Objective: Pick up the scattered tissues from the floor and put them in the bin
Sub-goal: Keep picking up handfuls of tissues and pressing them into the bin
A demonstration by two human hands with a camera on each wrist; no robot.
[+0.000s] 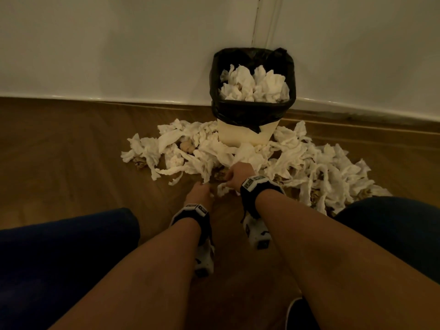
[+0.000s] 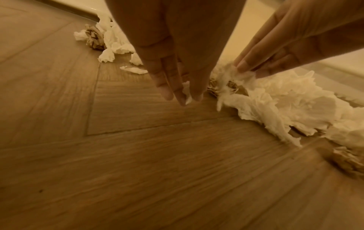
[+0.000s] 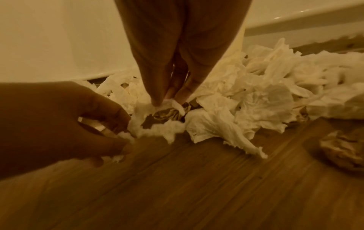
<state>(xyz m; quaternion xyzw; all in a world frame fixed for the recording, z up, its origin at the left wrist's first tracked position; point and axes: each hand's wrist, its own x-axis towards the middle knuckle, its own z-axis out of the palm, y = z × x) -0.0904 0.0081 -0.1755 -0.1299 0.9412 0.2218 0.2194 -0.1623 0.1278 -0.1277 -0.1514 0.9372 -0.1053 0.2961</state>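
On both wrist devices (image 1: pixel 199 209), markings seem unreadable; hands pinch tissues (image 1: pixel 221 188).

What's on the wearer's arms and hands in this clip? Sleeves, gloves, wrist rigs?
Both forearms are bare, with no sleeves and no gloves on the left hand or right hand. Each wrist carries a black strap: the left wrist strap and right wrist strap both bear small white-and-black printed marker tiles on top. A white boxy camera module with dark markings hangs beneath each wrist. No cables visible.
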